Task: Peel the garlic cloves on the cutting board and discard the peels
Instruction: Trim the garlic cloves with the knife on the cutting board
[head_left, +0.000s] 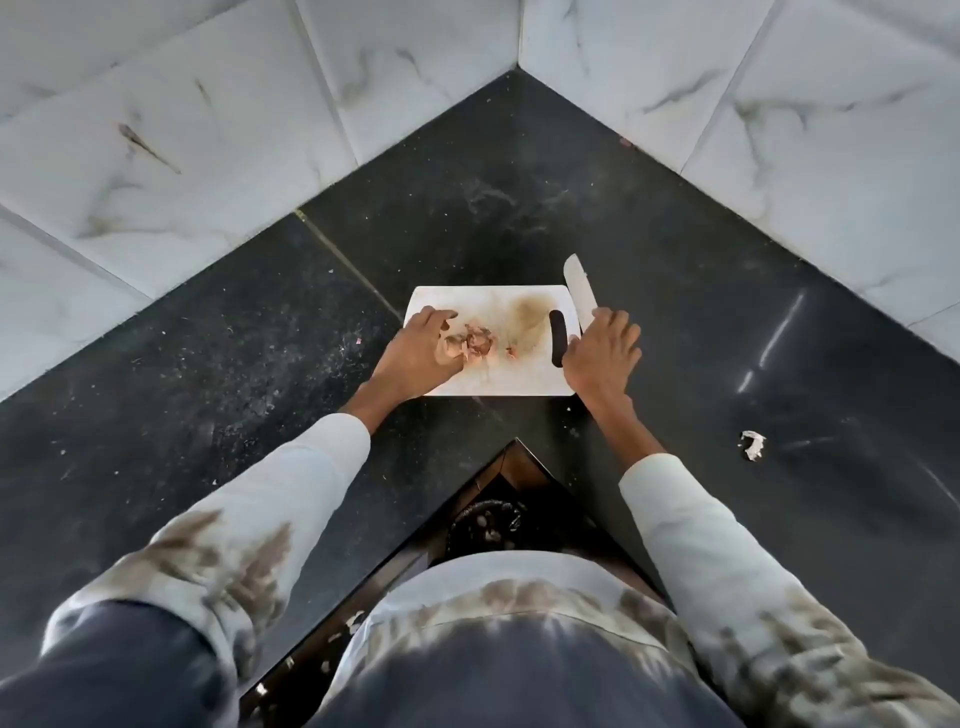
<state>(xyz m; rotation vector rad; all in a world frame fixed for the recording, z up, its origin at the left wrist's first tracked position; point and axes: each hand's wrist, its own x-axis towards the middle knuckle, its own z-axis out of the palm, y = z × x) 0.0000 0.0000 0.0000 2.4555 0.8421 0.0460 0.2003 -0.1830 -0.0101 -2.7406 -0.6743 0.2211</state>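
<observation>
White cutting board (524, 374) sits mid-frame in the corner of the black counter (208, 364), slot handle to the right. Garlic cloves (475, 345) plus loose pinkish skins are piled on its left half, directly under the left hand (421, 353). That hand reaches in from lower left, palm down, fingers (441, 317) curled over the pile; looks like it's gathering or pinning the cloves, can't tell if it actually pinches one. Right hand (602, 353) comes in from lower right, wrapped around the handle of a knife (581, 291) at the board's right edge, blade pointing to the upper frame, likely parked clear of the garlic. One stray peel (753, 446) lies on the counter, right side, well apart from the board, so discarding isn't finished.
</observation>
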